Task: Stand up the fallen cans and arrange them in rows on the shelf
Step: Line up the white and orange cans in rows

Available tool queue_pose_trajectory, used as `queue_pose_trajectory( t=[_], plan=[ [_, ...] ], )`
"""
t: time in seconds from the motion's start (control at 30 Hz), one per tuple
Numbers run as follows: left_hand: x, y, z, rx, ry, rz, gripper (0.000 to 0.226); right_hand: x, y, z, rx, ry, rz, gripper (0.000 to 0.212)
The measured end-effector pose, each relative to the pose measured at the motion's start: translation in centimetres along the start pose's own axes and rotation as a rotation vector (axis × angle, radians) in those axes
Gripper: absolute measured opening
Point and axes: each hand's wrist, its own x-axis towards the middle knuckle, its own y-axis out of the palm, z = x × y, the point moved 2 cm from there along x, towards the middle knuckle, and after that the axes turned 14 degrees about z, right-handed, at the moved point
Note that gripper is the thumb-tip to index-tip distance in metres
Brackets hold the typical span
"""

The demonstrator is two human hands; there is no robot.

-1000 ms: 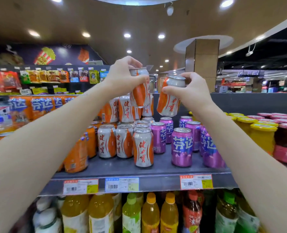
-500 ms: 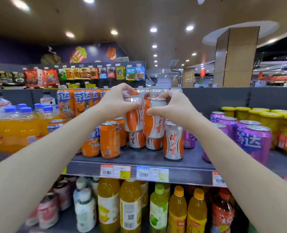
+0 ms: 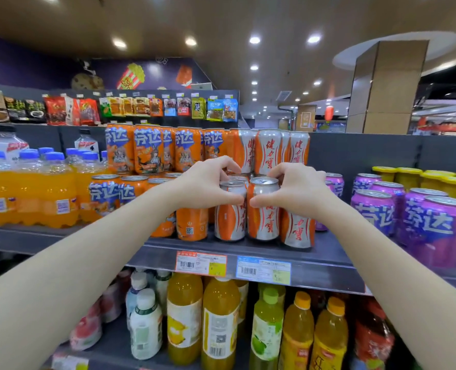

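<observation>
Two silver-and-orange cans stand upright side by side at the front of the grey shelf (image 3: pixel 328 256). My left hand (image 3: pixel 203 185) grips the upper part of the left can (image 3: pixel 229 221). My right hand (image 3: pixel 296 188) grips the upper part of the right can (image 3: pixel 263 218). Both cans rest on the shelf board and touch each other. A third can of the same kind (image 3: pixel 297 228) stands just to their right, partly behind my right wrist. More such cans (image 3: pixel 268 150) are stacked upright behind them.
Orange cans (image 3: pixel 191 222) stand to the left and purple cans (image 3: pixel 435 225) to the right on the same shelf. Orange soda bottles (image 3: pixel 29 196) fill the far left. Juice bottles (image 3: pixel 219 321) stand on the shelf below. Price tags (image 3: pixel 200 263) hang on the shelf edge.
Both hands came down from above the shelf with a can each. The two cans now stand on the shelf board in the front row. The camera view shifted left and closer.
</observation>
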Motion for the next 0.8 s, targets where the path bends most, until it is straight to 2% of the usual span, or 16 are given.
queue_pose_trajectory(
  t=[0.3, 0.4, 0.5, 0.63, 0.7, 0.8],
  plan=[
    [0.2, -0.4, 0.2, 0.173, 0.016, 0.103, 0.064, -0.2, 0.7, -0.1, -0.198, 0.053, 0.061, 0.085],
    [-0.1, -0.1, 0.0, 0.291, -0.013, 0.089, 0.068, -1.3, 0.5, -0.8, -0.033, 0.046, 0.000, 0.097],
    [-0.8, 0.6, -0.6, 0.411, -0.027, -0.006, 0.069, -3.7, 1.4, -1.9, 0.233, 0.021, -0.199, 0.088],
    [-2.1, 2.4, -1.5, 0.439, 0.007, -0.293, 0.063, -6.5, 4.9, -3.1, 0.512, 0.099, -0.331, 0.083],
    [-2.3, 3.2, -1.3, 0.391, 0.001, -0.372, 0.060, -6.7, 6.6, -3.3, 0.519, 0.145, -0.344, 0.084],
    [-2.0, 3.7, -0.6, 0.382, -0.081, -0.400, 0.063, -6.5, 7.3, -3.4, 0.453, 0.206, -0.369, 0.085]
  ],
)
